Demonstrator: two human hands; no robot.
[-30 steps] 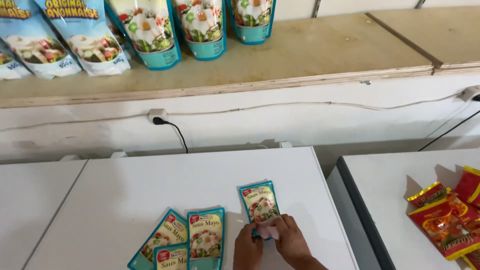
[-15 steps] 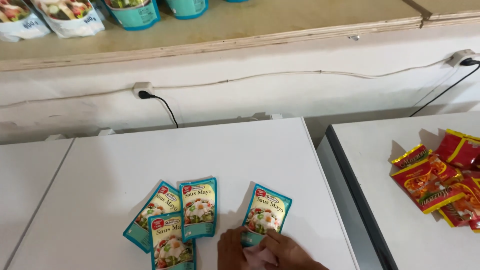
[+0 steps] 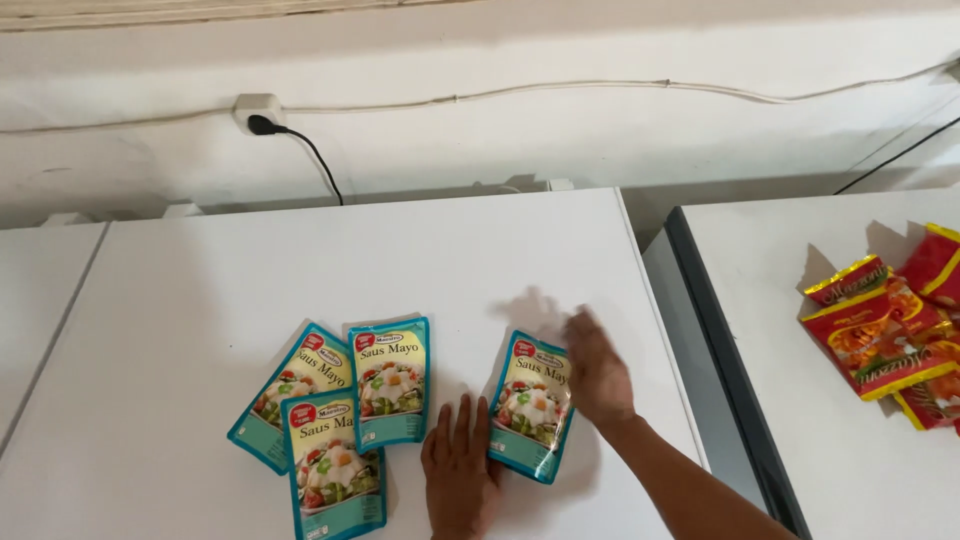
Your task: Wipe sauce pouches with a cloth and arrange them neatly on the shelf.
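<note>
On the white table (image 3: 200, 300), near edge, lie 4 teal sauce pouches in all. Left cluster (image 3: 335, 420): 3 pouches overlapping, 1 tilted at far left, 1 upright beside it, 1 nearest the camera lying over both. Just right of the cluster, left hand (image 3: 460, 470) rests flat on the table, fingers spread, gripping nothing, touching the left edge of the 4th pouch (image 3: 530, 405). Right hand (image 3: 598, 372), motion-blurred, open, lies over that pouch's right edge. Far wall: 1 socket (image 3: 255, 108) with 1 black plug. Right table (image 3: 800, 330): a pile of red and yellow sachets (image 3: 885, 340), about 4, count uncertain.
</note>
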